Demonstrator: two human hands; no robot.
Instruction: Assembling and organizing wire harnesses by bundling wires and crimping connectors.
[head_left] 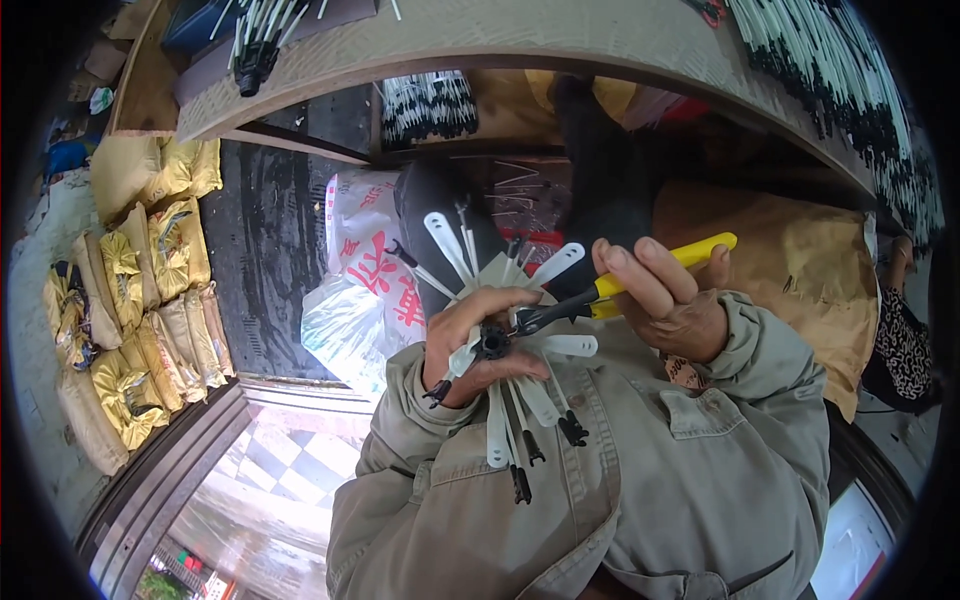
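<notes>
Workshop floor below, sacks (130, 330) stacked at left, bench (520, 40) ahead. Left hand (480, 345) fingers closed round hub (492, 343), ribs (500, 340) fanned outward for access. Right hand (665, 300) clenched on yellow pliers (600, 290), tip at hub.

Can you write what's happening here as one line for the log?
left hand: holds fan of white ribs at black hub | right hand: grips yellow-handled pliers, tips at hub

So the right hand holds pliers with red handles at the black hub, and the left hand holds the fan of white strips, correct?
Not quite. In the head view the pliers in the right hand have yellow handles, not red. The rest stands: their tip is at the black hub, and the left hand holds the fan of white strips.
</notes>
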